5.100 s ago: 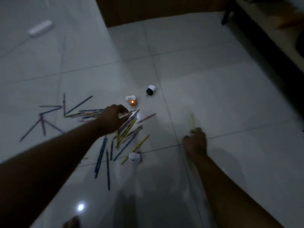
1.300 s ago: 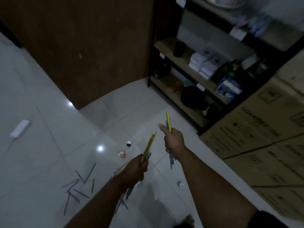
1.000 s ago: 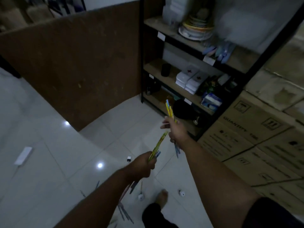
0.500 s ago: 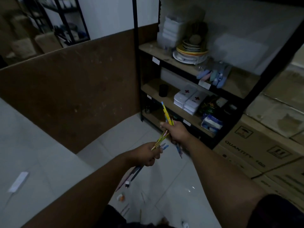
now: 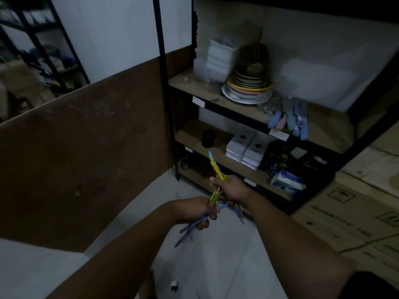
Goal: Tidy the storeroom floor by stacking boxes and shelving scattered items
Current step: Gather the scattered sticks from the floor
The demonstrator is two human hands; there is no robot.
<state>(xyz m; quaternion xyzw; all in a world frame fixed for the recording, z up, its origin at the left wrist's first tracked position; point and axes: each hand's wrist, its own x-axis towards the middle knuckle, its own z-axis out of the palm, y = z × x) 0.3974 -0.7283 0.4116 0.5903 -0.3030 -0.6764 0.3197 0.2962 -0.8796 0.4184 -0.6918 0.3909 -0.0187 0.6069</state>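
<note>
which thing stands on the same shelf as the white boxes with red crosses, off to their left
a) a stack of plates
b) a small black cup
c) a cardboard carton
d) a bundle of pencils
B: the small black cup stands on the middle shelf, left of the white boxes with red crosses, while the stack of plates sits one shelf higher.

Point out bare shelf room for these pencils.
Upper shelf: bare at the left front, beside the white tubs and plates. Middle shelf: bare around the black cup, up to the first-aid boxes. Its right end is crowded with packets.
</note>
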